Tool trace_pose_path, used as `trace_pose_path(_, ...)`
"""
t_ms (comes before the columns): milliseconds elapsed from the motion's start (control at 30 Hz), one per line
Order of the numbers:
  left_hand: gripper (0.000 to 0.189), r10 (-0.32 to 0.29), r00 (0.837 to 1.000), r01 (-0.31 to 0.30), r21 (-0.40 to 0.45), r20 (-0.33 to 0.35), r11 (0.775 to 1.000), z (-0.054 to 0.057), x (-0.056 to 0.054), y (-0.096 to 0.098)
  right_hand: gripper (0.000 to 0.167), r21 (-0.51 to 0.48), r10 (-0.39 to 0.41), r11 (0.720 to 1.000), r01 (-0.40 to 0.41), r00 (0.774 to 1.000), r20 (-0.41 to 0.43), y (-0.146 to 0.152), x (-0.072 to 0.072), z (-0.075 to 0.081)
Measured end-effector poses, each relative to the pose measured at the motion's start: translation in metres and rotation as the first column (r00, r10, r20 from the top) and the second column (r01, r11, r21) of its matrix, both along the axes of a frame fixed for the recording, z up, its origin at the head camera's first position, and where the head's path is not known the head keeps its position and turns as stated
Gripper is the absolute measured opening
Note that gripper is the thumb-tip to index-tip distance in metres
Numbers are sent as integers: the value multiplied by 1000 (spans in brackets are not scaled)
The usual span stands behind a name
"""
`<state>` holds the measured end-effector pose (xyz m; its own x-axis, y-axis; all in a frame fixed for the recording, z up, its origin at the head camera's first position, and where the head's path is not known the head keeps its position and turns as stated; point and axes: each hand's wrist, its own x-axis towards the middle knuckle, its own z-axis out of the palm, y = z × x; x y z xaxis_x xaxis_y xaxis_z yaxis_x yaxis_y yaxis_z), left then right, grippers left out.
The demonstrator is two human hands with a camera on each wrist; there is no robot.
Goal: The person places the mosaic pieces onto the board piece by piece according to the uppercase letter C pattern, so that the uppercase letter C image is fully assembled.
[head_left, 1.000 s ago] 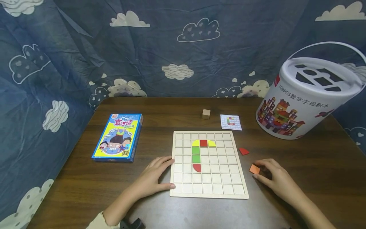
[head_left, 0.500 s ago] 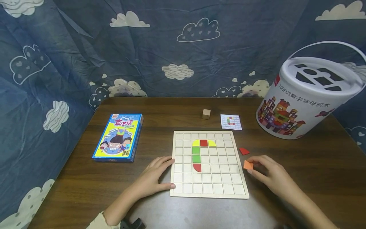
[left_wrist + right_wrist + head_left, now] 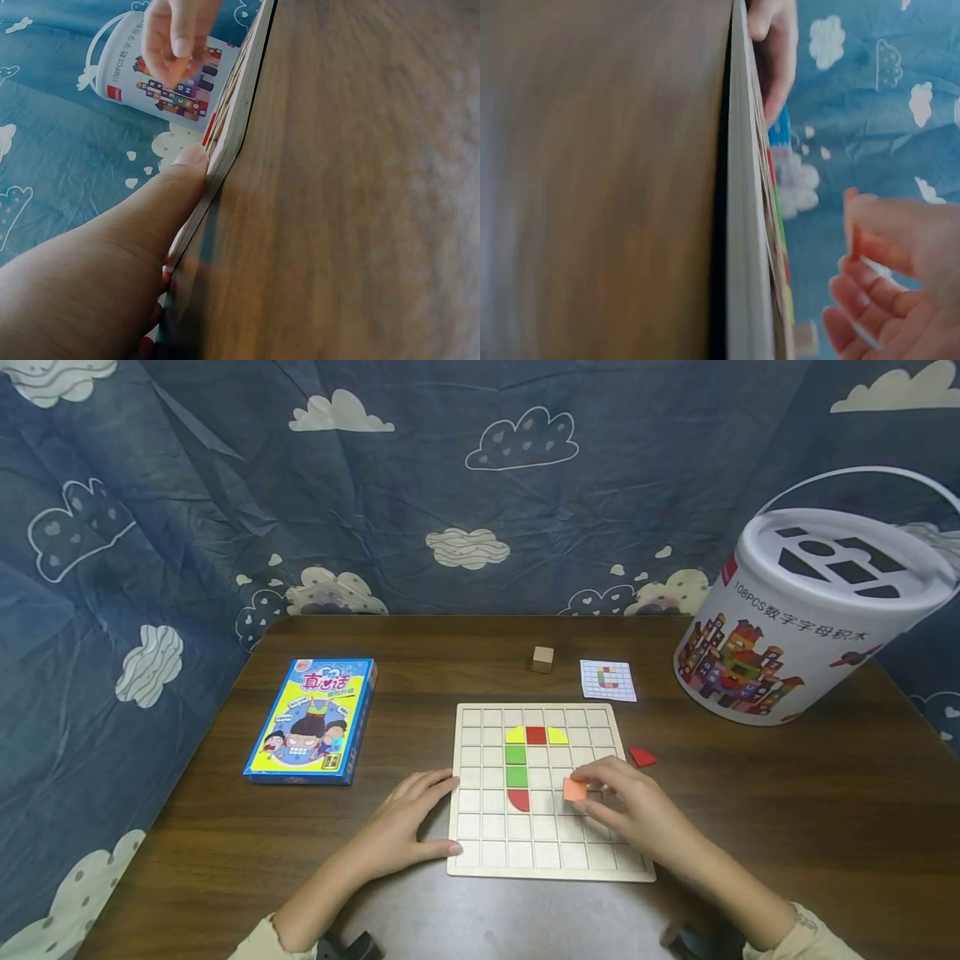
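Note:
Over the right half of the wooden grid board [image 3: 551, 875], my right hand [image 3: 628, 799] pinches an orange square tile [image 3: 573, 789] between thumb and fingers. The right wrist view has that tile [image 3: 852, 225] raised off the board, on edge to the camera. My left hand [image 3: 408, 818] rests at the board's left edge, fingers and thumb spread along it; its thumb [image 3: 176, 176] touches the edge in the left wrist view. On the grid lie yellow quarter-round tiles [image 3: 558, 736], a red square [image 3: 536, 736], green squares [image 3: 516, 766] and a red quarter-round [image 3: 519, 799].
A loose red quarter-round tile [image 3: 642, 757] lies right of the board. Behind it are a pattern card [image 3: 607, 681] and a small wooden cube [image 3: 542, 660]. A white lidded bucket [image 3: 795, 618] stands back right, a blue and yellow box [image 3: 311, 718] at left.
My right hand has carried the orange tile leftward from the table beside the board to over the grid. The left hand stays at the board's edge.

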<state>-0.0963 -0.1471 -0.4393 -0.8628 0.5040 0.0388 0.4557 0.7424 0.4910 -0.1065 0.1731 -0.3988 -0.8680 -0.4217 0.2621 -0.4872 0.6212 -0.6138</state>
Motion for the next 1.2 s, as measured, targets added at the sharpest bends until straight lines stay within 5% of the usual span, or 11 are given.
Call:
trace_pose_path(300, 83, 0, 1000, 0, 8, 4, 1000, 0, 0, 0, 22, 27, 68, 997, -70, 996, 62, -21, -6, -22)
trace_pose_path(900, 84, 12, 1000, -12, 12, 17, 1000, 2, 1, 0, 19, 81, 42, 996, -39, 998, -40, -29, -8, -27)
trace_pose_path(1200, 83, 13, 1000, -13, 7, 17, 1000, 2, 0, 0, 47, 143, 94, 983, -119, 981, 170, -13, -9, -2)
